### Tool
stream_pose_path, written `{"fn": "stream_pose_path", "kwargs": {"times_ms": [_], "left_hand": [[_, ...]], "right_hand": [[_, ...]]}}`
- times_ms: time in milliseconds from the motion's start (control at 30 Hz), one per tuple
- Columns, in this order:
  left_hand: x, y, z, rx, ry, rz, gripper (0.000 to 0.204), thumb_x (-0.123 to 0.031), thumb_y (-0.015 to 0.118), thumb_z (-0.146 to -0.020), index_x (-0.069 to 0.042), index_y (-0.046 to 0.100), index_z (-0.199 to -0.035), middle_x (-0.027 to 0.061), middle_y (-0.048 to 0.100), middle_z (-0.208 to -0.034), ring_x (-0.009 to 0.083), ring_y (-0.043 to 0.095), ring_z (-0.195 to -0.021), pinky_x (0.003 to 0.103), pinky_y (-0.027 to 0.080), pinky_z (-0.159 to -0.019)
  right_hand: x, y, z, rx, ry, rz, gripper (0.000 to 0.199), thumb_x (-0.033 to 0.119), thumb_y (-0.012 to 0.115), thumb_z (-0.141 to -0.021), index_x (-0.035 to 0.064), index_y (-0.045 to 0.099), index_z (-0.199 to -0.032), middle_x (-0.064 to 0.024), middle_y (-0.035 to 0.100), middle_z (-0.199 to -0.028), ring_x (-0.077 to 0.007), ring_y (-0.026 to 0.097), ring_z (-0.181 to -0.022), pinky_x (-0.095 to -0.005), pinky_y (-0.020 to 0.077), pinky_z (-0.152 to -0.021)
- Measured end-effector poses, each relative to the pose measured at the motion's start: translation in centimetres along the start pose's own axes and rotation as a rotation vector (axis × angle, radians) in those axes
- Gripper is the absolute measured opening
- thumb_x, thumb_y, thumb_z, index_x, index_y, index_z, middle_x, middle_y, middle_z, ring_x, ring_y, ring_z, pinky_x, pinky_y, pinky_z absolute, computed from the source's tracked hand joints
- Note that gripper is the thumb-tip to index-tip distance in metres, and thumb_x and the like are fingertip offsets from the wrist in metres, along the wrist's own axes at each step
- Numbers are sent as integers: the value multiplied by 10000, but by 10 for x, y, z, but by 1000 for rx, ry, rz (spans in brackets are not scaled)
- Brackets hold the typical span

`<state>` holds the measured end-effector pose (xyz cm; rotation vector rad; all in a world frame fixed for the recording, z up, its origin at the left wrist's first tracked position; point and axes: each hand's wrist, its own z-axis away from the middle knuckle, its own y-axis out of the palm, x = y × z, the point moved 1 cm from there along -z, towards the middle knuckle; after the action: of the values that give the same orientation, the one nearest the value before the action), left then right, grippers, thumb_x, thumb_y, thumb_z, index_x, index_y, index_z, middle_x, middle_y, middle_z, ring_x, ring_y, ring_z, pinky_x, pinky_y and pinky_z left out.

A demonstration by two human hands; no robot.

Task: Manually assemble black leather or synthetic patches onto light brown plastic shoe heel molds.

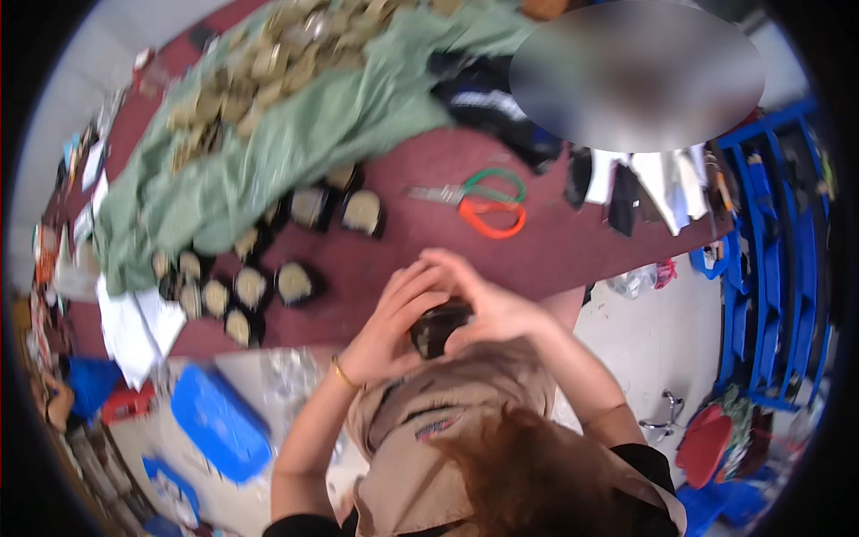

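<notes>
Close to my body, at the table's near edge, both hands are cupped round a small dark rounded piece (438, 329). My left hand (391, 313) curls over its left side, and my right hand (490, 309) closes on it from the right with the thumb across the front. Fingers hide much of the piece, so its exact kind is unclear. To the left lie several black rounded pieces (295, 284) with cream-coloured faces. Scissors (488, 202) with one green and one orange handle loop rest beyond my hands.
A green plastic sheet (304, 161) crosses the dark red table (385, 259), bearing a heap of khaki pieces (268, 67). White papers (139, 331) hang over the left edge. Below stands a blue bin (219, 421); blue shelving (769, 268) is at right. A blurred patch covers the far right.
</notes>
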<state>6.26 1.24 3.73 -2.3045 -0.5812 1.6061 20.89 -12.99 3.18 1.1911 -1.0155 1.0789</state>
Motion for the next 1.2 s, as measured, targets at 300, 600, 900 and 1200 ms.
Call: {"fn": "stream_pose_path", "kwargs": {"times_ms": [300,600,900,1200], "left_hand": [[32,28,16,-651,-372,187,98,-78,594,-908,2,595,-965,30,608,-918,91,541,-846,245,451,-772],[48,28,17,-447,-132,-666,94,-89,543,-939,-39,511,-1012,73,569,-963,160,471,-1011,330,387,-916],[63,42,12,-742,-431,1154,587,-529,305,-989,-47,451,-1291,100,505,-1278,231,515,-1131,372,403,-1001],[72,59,16,-892,-381,306,515,-414,433,-970,-31,389,-1312,108,517,-1216,204,517,-1119,329,412,-973]], "right_hand": [[-30,4,-25,-490,-168,298,757,286,728,-825,65,328,-1429,-155,491,-1348,-209,482,-1225,-337,387,-1014],[-37,13,-30,-534,-118,337,726,341,729,-817,77,379,-1396,-155,590,-1204,-222,571,-1120,-344,454,-921],[-52,31,-54,-651,-269,721,770,494,574,-886,71,276,-1455,-178,317,-1472,-351,255,-1383,-473,204,-1106],[-61,30,-65,-574,-212,233,513,277,515,-948,10,357,-1356,-203,542,-1223,-265,536,-1164,-371,412,-976]]}}
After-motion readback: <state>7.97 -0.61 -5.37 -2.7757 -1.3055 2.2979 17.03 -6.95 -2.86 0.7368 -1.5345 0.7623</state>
